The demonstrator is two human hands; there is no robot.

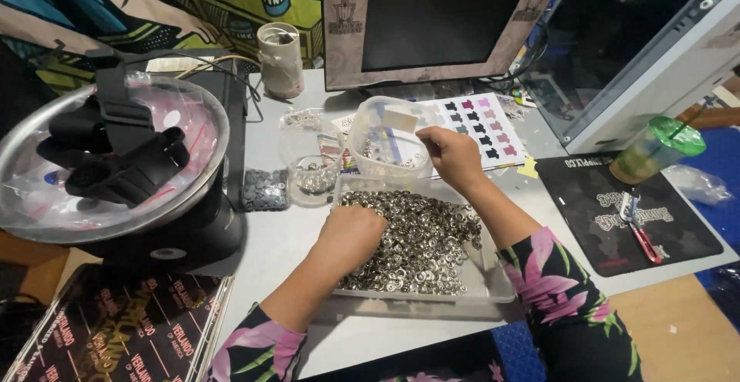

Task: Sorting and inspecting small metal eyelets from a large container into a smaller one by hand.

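Your hands sorting small metal rings at a desk.
Your left hand (351, 237) digs, fingers curled, into the rings (432, 232) filling the clear tray (493, 286); your right hand (453, 156), apparently pinching something, hovers beside the plastic tub (378, 131) beyond.
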